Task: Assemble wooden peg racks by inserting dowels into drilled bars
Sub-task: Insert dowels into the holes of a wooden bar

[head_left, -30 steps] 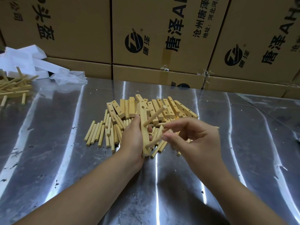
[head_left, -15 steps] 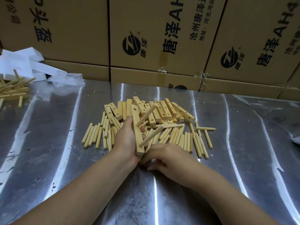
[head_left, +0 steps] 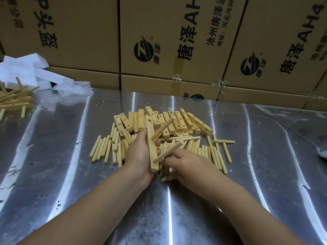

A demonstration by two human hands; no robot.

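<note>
Now, L hand (head_left: pixel 138 156) grips bar (head_left: pixel 150 129), R hand (head_left: pixel 188 167) dowel (head_left: pixel 163 179)

Bright streaky glare on metal table (head_left: pixel 53 156); wide-angle edge distortion.

A metal table (head_left: pixel 53 174) carries loose dowels (head_left: pixel 102 149) and drilled bars (head_left: pixel 187 119).

A packing workshop: stacked printed cartons (head_left: pixel 177 41) behind a steel-topped table (head_left: pixel 53 174).
</note>
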